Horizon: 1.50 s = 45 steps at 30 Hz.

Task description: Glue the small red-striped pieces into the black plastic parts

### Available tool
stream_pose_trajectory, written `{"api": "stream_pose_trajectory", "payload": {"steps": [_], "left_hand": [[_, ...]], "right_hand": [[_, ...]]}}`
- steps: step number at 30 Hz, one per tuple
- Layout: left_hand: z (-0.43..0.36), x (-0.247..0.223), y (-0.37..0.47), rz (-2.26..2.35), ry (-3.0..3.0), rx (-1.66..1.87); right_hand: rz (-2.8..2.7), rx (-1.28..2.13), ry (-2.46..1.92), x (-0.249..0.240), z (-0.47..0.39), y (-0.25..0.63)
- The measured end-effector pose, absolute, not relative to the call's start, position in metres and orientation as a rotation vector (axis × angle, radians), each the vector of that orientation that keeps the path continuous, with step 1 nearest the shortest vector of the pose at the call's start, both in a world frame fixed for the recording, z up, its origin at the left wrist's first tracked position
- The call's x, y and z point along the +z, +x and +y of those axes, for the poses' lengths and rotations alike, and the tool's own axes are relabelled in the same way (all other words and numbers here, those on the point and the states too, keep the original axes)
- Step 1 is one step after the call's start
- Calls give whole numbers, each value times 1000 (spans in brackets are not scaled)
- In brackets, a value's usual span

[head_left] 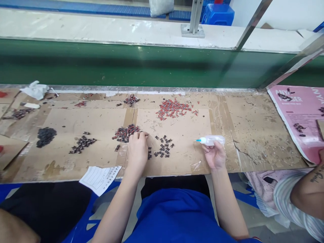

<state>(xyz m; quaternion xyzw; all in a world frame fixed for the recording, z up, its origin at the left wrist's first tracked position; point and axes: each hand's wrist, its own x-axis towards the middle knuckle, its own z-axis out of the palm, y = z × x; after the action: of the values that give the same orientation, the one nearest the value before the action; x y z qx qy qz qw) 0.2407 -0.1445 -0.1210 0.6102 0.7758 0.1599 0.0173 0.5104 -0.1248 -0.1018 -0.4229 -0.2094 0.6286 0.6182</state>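
My right hand [214,156] grips a translucent squeeze bottle [215,139] with a blue needle tip, which points left above the cardboard. My left hand [138,148] is closed, its fingertips together at the right edge of a pile of red-and-black small parts [124,132]. Whatever those fingers pinch is too small and hidden to make out. Just right of that hand lie loose small black parts [164,147], some partly covered by it. Farther back is a heap of small red parts with metal ends [173,108].
Cardboard [187,130] covers the bench in front of a green belt [101,64]. Leftward lie dark part piles [82,144], black pieces [46,136] and a paper slip [100,179] over the front edge. Other people sit on both sides; an arm [310,189] shows at right.
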Motion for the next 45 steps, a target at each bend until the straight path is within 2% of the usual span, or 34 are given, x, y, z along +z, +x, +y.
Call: {"api": "stream_pose_trajectory", "payload": {"steps": [3,10,14,21,32,45], "left_hand": [[-144,-118,247,2299,1986,487],[-155,-113,315,1744,2094,745],[-157,-119,333,1799,2076,801],[-158,-117,318,1804,2124,867],[-150,-108,322,1785,1919,635],[-147,-99,323,1859,1837,519]], "right_hand": [[-473,1375,-1055,-105,-126,508],[-619,1133,-1235,-108,-134,505],[-687,1040,-1326,-110,-141,504],[-874,916,-1441,-107,-146,492],[-977,942,-1482,-105,-145,482],[-1011,949,-1504,-109,-147,482]]}}
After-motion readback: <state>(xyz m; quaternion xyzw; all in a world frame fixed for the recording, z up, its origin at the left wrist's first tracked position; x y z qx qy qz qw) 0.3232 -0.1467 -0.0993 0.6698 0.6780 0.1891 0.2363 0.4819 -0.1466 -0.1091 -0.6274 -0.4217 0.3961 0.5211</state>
